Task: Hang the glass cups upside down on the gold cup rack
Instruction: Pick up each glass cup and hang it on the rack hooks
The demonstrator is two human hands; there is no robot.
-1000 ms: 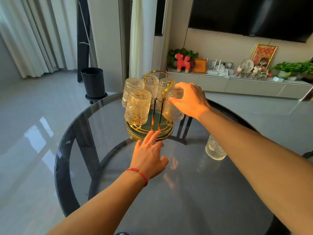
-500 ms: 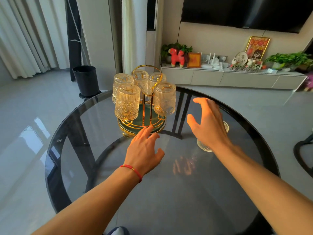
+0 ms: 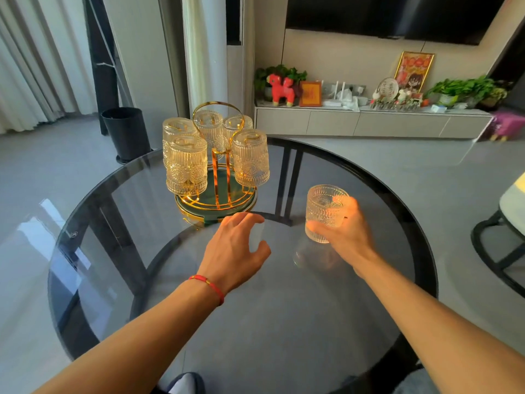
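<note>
The gold cup rack (image 3: 216, 194) stands at the far left-centre of a round dark glass table (image 3: 284, 322). Several ribbed glass cups hang upside down on it, the nearest ones at the front left (image 3: 186, 166) and the front right (image 3: 250, 162). My right hand (image 3: 346, 231) is closed around one more glass cup (image 3: 325, 211), mouth up, just above the tabletop to the right of the rack. My left hand (image 3: 235, 251), with a red cord on its wrist, hovers with fingers spread in front of the rack's base and touches nothing.
A black bin (image 3: 126, 133) stands on the floor behind the table to the left. A low white cabinet (image 3: 369, 123) with plants and ornaments runs along the back wall. A dark chair frame (image 3: 500, 251) sits at the right edge.
My right hand let go of the cup it hung on the rack's front right, swung right and down, and closed on the loose cup by the table. The left hand stayed put.
</note>
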